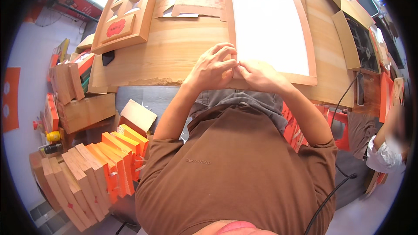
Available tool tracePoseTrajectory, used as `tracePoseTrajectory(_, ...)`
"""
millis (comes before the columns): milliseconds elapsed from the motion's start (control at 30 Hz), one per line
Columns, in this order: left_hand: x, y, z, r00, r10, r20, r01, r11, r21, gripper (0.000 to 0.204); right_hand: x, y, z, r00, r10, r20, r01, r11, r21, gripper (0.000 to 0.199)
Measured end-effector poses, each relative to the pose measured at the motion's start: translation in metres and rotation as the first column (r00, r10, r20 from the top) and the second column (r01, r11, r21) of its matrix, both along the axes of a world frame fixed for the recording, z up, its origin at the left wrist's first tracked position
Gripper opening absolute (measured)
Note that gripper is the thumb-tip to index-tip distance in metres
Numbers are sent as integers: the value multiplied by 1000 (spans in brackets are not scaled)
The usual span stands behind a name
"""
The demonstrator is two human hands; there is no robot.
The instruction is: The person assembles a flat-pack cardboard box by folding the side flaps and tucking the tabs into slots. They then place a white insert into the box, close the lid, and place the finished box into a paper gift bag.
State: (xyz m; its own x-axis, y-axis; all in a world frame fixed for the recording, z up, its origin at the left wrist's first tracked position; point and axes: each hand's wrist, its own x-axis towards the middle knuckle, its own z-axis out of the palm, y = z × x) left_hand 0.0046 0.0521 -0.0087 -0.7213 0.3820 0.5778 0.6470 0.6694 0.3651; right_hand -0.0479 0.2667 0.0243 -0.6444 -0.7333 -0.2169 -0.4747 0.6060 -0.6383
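A large flat box lid, white inside with a light brown border (265, 21), lies on the wooden table (174, 52). My left hand (212, 66) and my right hand (257, 75) meet at the lid's near left corner, fingers curled and pinching its brown edge. Both forearms come up from my brown shirt at the bottom of the view. The corner itself is hidden under my fingers.
A wooden tray with compartments and a red seal (126, 13) sits at the table's far left. Brown card sheets (196, 0) lie beside it. Stacks of wooden and orange boxes (93, 174) stand on the floor at left. Another person's arm (385, 148) shows at right.
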Motion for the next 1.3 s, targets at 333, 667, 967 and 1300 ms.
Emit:
tracePoseTrajectory(333, 4, 3, 9, 998, -34, 58, 29, 997, 77, 29, 14, -3, 2, 974, -200, -102, 203, 979, 22, 26)
tracePoseTrajectory(667, 0, 1, 4, 999, -43, -9, 43, 999, 7, 32, 7, 11, -2, 976, -39, -212, 30, 999, -43, 28)
tracePoseTrajectory(967, -2, -2, 9, 995, -96, 16, 97, 992, -75, 32, 19, 29, 1, 761, 172, -625, -326, 935, -139, 11)
tracePoseTrajectory(1300, -19, 10, 43, 853, -363, 375, 481, 825, -295, 8, 46, 63, -16, 728, 24, -686, -188, 968, -166, 18)
